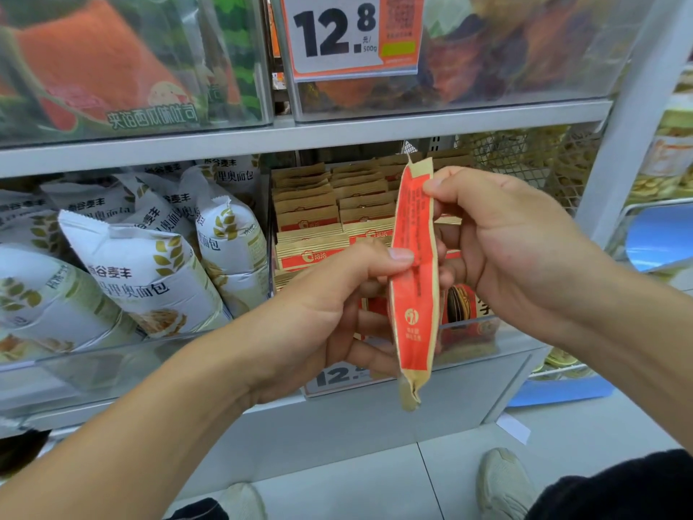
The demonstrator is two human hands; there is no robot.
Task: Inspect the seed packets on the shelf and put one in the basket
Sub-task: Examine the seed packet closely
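Observation:
A red and tan seed packet (414,294) stands upright and edge-on in front of the shelf, held between both hands. My left hand (330,309) pinches its middle from the left, thumb on the red side. My right hand (502,249) pinches its upper edge from the right, fingers curled behind it. Behind the hands, several more tan and red seed packets (318,219) stand in rows in a clear shelf bin. No basket is in view.
White bread bags (142,264) fill the bin to the left. Above, a shelf holds clear bins and a 12.8 price sign (337,31). A metal mesh panel (532,159) stands at the back right. My shoes (502,482) are on the pale floor below.

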